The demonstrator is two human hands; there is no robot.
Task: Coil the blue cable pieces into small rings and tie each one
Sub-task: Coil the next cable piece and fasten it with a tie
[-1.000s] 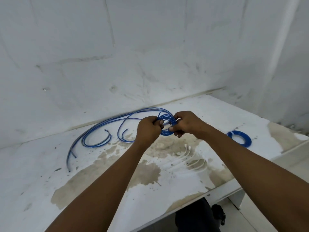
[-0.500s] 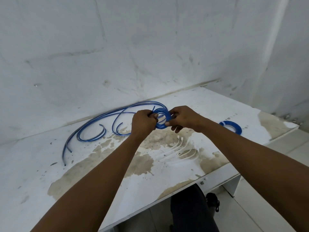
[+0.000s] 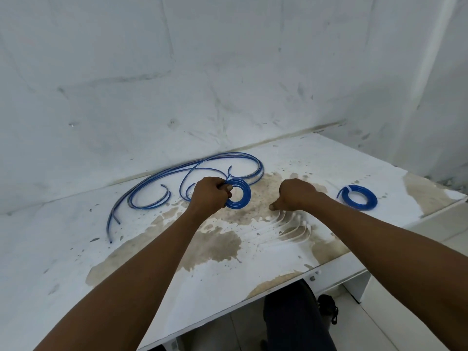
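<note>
Two hands over stained white table (image 3: pixel 253 282) by grey walls: left grip (image 3: pixel 211 196) clamps coil (image 3: pixel 239 193); right grip (image 3: pixel 295 196) curled, empty.

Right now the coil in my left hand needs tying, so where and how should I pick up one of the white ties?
Probably pinch a white tie at its raised curved end near the right hand, coming from above. The ties lie flat on the table, fanned side by side.

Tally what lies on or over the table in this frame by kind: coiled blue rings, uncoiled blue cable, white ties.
Coiled blue cable rings: 2, one gripped by the left hand, one tied on the table
Loose blue cable bundle: 1, strands uncountable
White cable ties: about 5
Total: about 8
</note>
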